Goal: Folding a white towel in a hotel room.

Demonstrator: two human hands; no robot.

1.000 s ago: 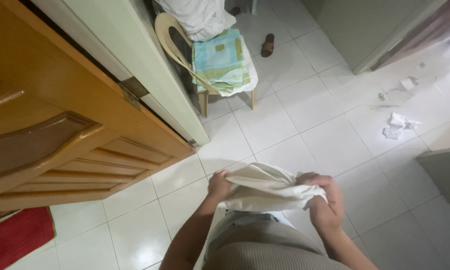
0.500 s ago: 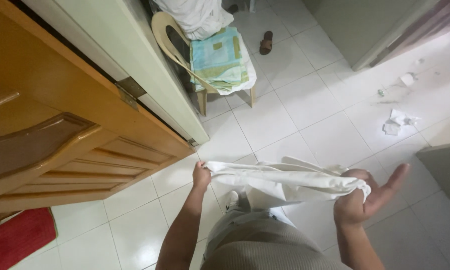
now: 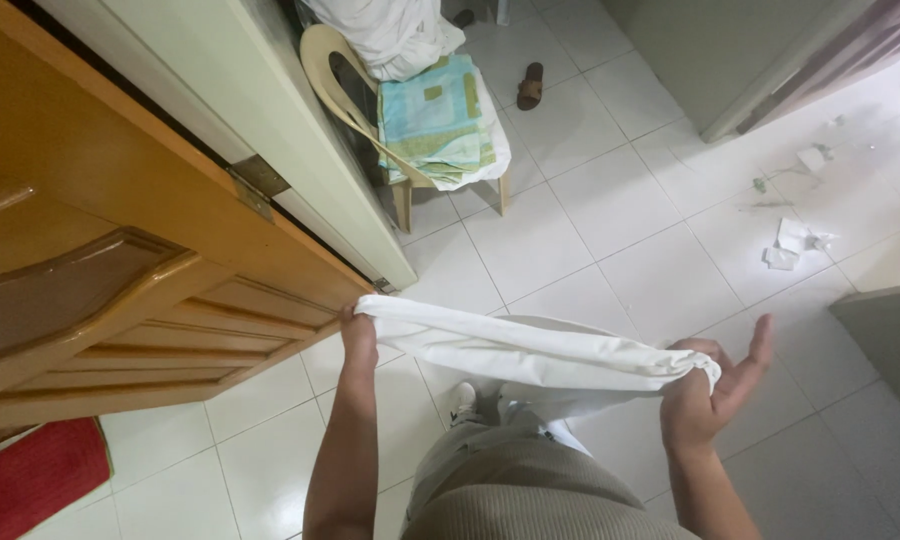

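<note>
A: What do the hands have?

B: A white cloth (image 3: pixel 530 352), pulled into a long bunched band between them, above the white tiled floor (image 3: pixel 610 260) and in front of the person's legs. The left hand (image 3: pixel 358 338) has its grip closed tight on one end, close to the lower edge of the wooden door (image 3: pixel 120 300). The right hand (image 3: pixel 708 385) pinches the other end between thumb and palm, while its fingers (image 3: pixel 760 335) stand spread and open.

A: Why stretched like that?

B: As I judge it, holding the two ends well apart keeps the fabric taut and off the floor; the middle sags only slightly.

A: Any edges close by?

B: The door and its pale frame (image 3: pixel 300 170) sit just beside the left hand, so that side is tight. A grey surface (image 3: pixel 890 350) cuts in at the right edge.

A: And open room?

B: The tiles ahead are bare up to a plastic chair (image 3: pixel 400 150) stacked with folded cloths (image 3: pixel 435 120). Farther off lie a brown sandal (image 3: pixel 530 87) and paper scraps (image 3: pixel 795 240), well apart from the hands. A red mat (image 3: pixel 35 480) lies at the lower left.
</note>
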